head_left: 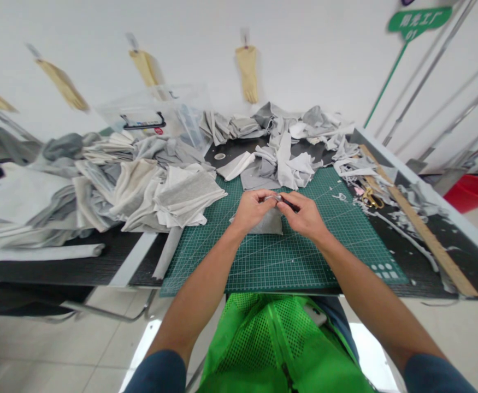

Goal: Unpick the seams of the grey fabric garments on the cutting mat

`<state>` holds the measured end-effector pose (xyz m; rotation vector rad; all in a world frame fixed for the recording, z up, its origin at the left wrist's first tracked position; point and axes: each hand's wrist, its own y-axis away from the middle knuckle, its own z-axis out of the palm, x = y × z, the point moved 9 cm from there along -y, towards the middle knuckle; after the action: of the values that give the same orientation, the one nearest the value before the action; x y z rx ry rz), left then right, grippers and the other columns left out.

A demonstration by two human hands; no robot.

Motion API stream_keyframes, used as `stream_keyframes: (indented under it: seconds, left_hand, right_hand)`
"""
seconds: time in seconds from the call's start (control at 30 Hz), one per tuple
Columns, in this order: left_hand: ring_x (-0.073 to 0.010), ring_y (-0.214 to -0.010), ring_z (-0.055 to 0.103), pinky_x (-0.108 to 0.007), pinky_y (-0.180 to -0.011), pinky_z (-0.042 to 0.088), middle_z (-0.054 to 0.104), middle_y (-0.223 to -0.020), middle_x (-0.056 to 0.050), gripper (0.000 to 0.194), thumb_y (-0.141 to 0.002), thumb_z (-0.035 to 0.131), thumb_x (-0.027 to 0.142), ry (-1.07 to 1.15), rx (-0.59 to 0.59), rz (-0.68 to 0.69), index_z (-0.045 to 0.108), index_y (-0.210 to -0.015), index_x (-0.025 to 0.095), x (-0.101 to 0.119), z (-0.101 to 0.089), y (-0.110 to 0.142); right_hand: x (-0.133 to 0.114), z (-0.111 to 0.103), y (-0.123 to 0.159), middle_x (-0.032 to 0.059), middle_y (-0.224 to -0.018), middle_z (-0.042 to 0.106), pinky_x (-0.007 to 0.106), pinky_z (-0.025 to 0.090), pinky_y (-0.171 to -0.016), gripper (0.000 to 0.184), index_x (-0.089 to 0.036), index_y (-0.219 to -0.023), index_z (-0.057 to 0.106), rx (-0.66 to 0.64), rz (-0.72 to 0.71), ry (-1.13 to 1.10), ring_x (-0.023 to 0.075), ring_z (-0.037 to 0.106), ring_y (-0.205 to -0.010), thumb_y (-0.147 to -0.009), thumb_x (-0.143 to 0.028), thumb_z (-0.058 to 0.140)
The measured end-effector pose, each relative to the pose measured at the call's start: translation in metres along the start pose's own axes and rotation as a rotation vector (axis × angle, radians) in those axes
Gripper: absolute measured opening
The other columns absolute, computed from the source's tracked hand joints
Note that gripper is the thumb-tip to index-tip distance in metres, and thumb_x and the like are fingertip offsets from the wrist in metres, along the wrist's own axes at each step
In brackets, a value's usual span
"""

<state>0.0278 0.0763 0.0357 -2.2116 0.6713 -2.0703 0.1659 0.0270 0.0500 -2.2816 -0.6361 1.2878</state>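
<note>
My left hand [255, 210] is closed, with thumb and fingers pinched at the upper edge of a small grey piece of fabric [268, 224]. My right hand [304, 214] is closed round a small dark-handled tool [290, 204]; its exact kind is too small to make out. Both sets of fingertips meet at a little shiny metal part [278, 198] between them. Below the hands the fabric hangs or lies over the green cutting mat [279, 267]; whether it touches the mat I cannot tell.
Stacks of grey and white fabric [189, 191] lie to the left, with a loose pile [282, 158] behind the mat. A clear plastic box [189, 123] stands at the back left. Gold-handled scissors [372, 199], scraps and a long wooden ruler [419, 224] lie on the right.
</note>
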Motion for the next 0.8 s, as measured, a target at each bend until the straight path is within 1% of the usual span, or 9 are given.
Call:
stream_keyframes:
  seconds: [0.2,0.4,0.8]
  left_hand:
    - [-0.0174,-0.081,0.068,-0.028,-0.078,0.052,0.079,-0.088,-0.006,0.022,-0.079,0.077,0.035,-0.002,-0.002,0.010,0.081,-0.088,0.016,0.0009,-0.0011,0.0006]
    - [-0.0167,-0.078,0.067,-0.027,-0.075,0.051,0.078,-0.086,-0.005,0.024,-0.079,0.078,0.038,-0.011,-0.002,0.006,0.081,-0.088,0.016,-0.0015,-0.0014,0.0002]
    - [-0.0173,-0.079,0.068,-0.028,-0.076,0.052,0.079,-0.087,-0.005,0.026,-0.079,0.079,0.039,0.004,0.002,0.000,0.081,-0.090,0.016,-0.0021,-0.0012,0.0005]
  right_hand:
    - [-0.0024,-0.0007,-0.0005,0.0037,-0.079,0.061,0.034,0.043,-0.070,0.027,-0.022,-0.098,0.074,-0.001,0.001,-0.010,0.0202,0.056,-0.075,-0.101,-0.043,0.057]
    - [-0.0024,-0.0006,-0.0004,0.0034,-0.078,0.061,0.034,0.044,-0.070,0.028,-0.023,-0.095,0.073,-0.004,0.005,-0.010,0.0201,0.055,-0.074,-0.101,-0.045,0.057]
    - [-0.0022,-0.0004,-0.0011,0.0035,-0.077,0.060,0.033,0.044,-0.070,0.030,-0.023,-0.091,0.073,-0.002,-0.005,-0.018,0.0201,0.055,-0.074,-0.101,-0.046,0.056]
